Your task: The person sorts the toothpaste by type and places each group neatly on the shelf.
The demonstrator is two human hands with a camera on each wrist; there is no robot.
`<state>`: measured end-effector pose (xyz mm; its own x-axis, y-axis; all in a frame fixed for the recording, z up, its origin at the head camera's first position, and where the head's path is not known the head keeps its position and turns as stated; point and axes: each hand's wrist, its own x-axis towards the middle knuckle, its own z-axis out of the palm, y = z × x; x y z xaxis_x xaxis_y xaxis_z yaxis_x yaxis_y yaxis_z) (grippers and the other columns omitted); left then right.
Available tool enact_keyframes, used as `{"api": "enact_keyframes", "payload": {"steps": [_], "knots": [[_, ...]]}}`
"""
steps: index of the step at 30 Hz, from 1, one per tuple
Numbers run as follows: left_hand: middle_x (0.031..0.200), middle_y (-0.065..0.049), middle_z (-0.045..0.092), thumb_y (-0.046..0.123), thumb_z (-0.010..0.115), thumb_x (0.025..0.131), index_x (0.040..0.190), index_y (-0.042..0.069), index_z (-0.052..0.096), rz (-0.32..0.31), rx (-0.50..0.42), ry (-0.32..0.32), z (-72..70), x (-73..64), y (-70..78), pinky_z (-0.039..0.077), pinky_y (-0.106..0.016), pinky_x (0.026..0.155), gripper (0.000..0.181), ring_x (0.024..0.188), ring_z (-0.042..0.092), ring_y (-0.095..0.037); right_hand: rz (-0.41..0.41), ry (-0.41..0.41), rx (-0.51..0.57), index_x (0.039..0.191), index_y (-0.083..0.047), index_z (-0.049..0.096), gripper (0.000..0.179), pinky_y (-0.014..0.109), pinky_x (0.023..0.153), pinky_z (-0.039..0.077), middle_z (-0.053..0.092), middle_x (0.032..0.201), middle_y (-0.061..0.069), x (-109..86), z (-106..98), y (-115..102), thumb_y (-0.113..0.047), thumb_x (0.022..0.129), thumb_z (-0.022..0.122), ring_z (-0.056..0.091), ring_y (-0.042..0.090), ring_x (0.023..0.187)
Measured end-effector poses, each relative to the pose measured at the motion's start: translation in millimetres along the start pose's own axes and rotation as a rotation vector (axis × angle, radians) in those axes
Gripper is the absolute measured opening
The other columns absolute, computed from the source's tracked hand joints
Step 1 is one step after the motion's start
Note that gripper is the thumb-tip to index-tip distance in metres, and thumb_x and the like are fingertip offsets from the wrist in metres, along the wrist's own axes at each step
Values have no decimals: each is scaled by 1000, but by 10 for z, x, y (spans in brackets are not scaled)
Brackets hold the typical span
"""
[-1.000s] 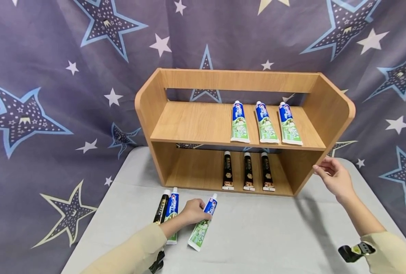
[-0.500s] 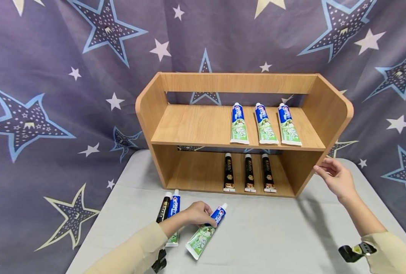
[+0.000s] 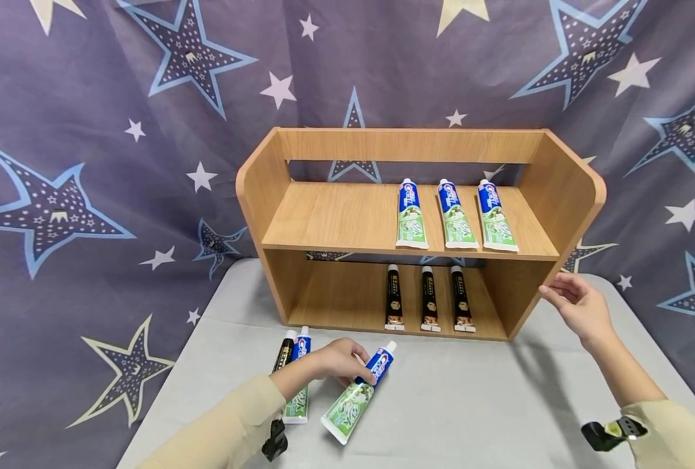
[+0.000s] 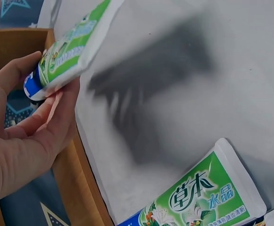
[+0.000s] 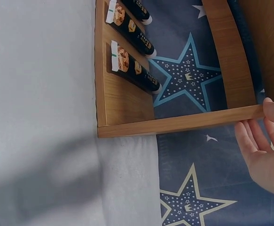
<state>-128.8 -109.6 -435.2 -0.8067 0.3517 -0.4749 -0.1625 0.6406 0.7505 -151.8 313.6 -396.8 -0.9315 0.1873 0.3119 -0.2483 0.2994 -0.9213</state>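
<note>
My left hand (image 3: 338,361) grips a blue-and-green toothpaste tube (image 3: 352,405) between thumb and fingers, around its blue cap half. The tube slants with its white cap toward the shelf, and in the left wrist view it is lifted, its shadow falling on the cloth. Just left of that hand lie another blue-and-green tube (image 3: 297,405) and a black toothpaste tube (image 3: 284,352), side by side and partly hidden by the forearm. At the wooden shelf (image 3: 335,218), my right hand (image 3: 578,306) pinches the front edge of the right side panel (image 5: 193,123), thumb on one face, fingers on the other.
Three blue-and-green tubes (image 3: 456,218) lie in a row on the right part of the upper board. Below them, three black tubes (image 3: 429,303) line the lower board. A grey cloth (image 3: 441,404) covers the table, and a star-patterned curtain (image 3: 165,130) hangs behind.
The left hand has moved slightly right with its tube, which has tilted further, cap swinging right. The right hand stays at the side panel. The head view has shifted a little.
</note>
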Motion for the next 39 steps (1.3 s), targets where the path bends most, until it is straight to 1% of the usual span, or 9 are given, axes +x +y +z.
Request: {"api": "enact_keyframes", "payload": {"steps": [3, 8, 11, 15, 18, 22, 29, 33, 39], "knots": [[82, -5, 61, 12, 79, 74, 99, 3, 64, -14, -42, 5, -32, 12, -2, 60, -26, 58, 31, 65, 58, -12, -2, -1, 4, 90, -31, 59, 37, -1, 66, 48, 63, 79, -30, -1, 4, 0, 5, 85, 65, 59, -17, 74], [83, -4, 61, 12, 79, 74, 103, 2, 63, -60, -155, 49, -90, 5, 16, 57, -21, 56, 34, 64, 55, -10, -2, -8, 32, 91, -30, 60, 37, -1, 66, 49, 64, 79, -29, -8, 2, -7, 6, 85, 65, 60, -16, 74], [91, -8, 65, 11, 78, 75, 109, 1, 62, -93, -243, 62, -125, -6, 20, 57, -19, 57, 38, 68, 58, -11, 2, -11, 32, 91, -30, 60, 36, -1, 66, 49, 64, 79, -30, -8, -2, -11, 5, 85, 65, 60, -16, 74], [102, -15, 68, 10, 76, 78, 117, -1, 60, -119, -332, 52, -175, -32, 56, 58, -19, 60, 44, 75, 65, -14, 11, -10, 17, 91, -30, 60, 36, -1, 66, 49, 64, 79, -31, 2, -10, -15, 5, 86, 65, 60, -17, 74], [104, -16, 70, 11, 76, 78, 118, -1, 59, -120, -341, 58, -226, -57, 109, 59, -20, 61, 44, 77, 66, -15, 17, -9, 1, 90, -31, 59, 36, -1, 65, 48, 63, 78, -32, 11, -21, -15, 4, 86, 66, 59, -18, 74], [103, -15, 70, 12, 77, 79, 116, -1, 60, -116, -327, 79, -318, -87, 180, 60, -22, 64, 43, 78, 67, -15, 21, -17, -3, 91, -31, 60, 35, -1, 65, 48, 63, 78, -31, 17, -31, -7, 4, 86, 66, 59, -17, 74], [98, -13, 72, 12, 75, 81, 115, -1, 60, -111, -380, 70, -508, -146, 291, 62, -28, 68, 40, 76, 69, -16, 22, -26, 18, 91, -31, 61, 36, 0, 65, 49, 64, 79, -30, 30, -32, 15, 5, 86, 65, 60, -16, 74], [97, -11, 72, 13, 73, 83, 120, -1, 57, -99, -395, 59, -603, -237, 395, 63, -30, 71, 43, 76, 68, -15, 15, -30, 30, 91, -30, 61, 36, 0, 65, 49, 64, 79, -30, 31, -32, 21, 5, 86, 65, 60, -16, 74], [99, -10, 72, 15, 71, 86, 125, 0, 54, -64, -391, 21, -734, -421, 606, 62, -33, 80, 45, 83, 69, -16, 11, -30, 80, 90, -30, 62, 37, 0, 65, 49, 66, 79, -28, 17, -27, 25, 7, 85, 65, 61, -15, 74]]}}
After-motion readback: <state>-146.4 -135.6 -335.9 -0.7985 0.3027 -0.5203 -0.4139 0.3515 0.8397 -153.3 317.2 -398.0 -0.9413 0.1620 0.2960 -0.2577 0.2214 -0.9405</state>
